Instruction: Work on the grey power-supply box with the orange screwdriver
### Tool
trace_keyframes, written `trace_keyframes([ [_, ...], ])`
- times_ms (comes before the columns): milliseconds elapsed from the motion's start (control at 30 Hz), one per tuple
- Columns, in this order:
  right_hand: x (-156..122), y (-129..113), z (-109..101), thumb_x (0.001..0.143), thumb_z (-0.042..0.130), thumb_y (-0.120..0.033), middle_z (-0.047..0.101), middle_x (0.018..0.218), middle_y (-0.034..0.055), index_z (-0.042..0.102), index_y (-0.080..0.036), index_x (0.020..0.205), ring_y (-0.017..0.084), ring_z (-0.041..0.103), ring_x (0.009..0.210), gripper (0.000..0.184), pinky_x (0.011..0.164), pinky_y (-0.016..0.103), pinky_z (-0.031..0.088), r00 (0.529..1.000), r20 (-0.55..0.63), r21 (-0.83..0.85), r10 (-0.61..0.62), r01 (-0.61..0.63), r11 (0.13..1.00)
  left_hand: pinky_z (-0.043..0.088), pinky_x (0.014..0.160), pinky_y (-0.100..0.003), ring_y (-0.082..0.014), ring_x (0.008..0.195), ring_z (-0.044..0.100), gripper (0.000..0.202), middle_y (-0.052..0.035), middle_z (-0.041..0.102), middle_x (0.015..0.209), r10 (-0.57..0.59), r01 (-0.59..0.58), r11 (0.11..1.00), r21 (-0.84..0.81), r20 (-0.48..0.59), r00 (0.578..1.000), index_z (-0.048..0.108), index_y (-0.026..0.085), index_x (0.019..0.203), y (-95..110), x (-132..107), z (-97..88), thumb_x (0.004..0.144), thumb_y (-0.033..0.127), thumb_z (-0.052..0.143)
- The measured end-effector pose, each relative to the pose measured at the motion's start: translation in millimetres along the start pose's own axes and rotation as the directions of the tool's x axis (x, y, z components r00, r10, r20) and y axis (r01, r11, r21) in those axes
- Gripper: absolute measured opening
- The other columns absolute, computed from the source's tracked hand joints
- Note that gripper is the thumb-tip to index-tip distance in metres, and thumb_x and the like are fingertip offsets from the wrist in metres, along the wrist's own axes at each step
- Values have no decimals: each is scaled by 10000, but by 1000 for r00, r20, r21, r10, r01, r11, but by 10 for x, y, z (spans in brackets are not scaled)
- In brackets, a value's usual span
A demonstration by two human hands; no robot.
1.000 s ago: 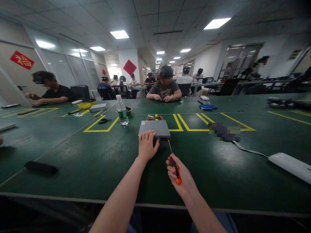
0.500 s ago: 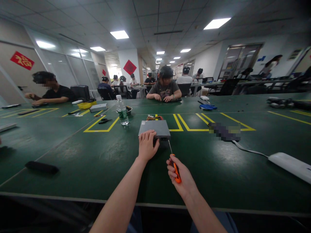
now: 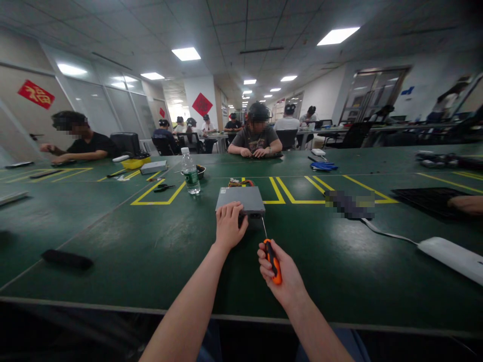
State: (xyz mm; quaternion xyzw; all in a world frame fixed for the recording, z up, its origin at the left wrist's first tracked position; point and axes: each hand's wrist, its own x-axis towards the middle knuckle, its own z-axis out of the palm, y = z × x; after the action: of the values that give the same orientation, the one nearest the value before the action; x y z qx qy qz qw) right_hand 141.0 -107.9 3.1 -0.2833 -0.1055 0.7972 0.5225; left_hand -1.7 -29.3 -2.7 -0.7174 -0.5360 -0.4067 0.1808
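Observation:
A grey metal computer power supply (image 3: pixel 247 197) lies on the green table in front of me, its coloured wires (image 3: pixel 241 183) bunched behind it. My left hand (image 3: pixel 228 224) grips its near left part, fingers over the top and thumb against the front face, beside the black socket. In my right hand (image 3: pixel 277 269) is an orange and black screwdriver (image 3: pixel 273 261), fingers wrapped round the handle. Its thin shaft points up and away, with the tip at the near right corner of the power supply. Whether the tip sits in a screw is too small to tell.
A water bottle (image 3: pixel 190 173) stands left of the power supply, before a dark bowl (image 3: pixel 199 172). A black pouch-like thing (image 3: pixel 68 259) lies near left. To the right are a white power strip (image 3: pixel 449 256) and a black panel (image 3: pixel 422 198) with another person's hand (image 3: pixel 468 204).
The screwdriver handle has turned in my right hand, showing more black. At the right, a black panel and another person's hand have come into view. My left hand has stayed in place.

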Motion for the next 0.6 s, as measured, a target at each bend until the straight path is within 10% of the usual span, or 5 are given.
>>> trace_keyframes([
  [600,94,209,128,875,451,-282,510,539,13,579,-86,706,33,388,362,289,300,120,241,1000,-7,-144,-2,1,990,281,964,-399,-228,1113,457,249,-66,561,1149,3,-3,1000,5,-1,1000,508,220,1053,-7,-1,5,810,271,507],
])
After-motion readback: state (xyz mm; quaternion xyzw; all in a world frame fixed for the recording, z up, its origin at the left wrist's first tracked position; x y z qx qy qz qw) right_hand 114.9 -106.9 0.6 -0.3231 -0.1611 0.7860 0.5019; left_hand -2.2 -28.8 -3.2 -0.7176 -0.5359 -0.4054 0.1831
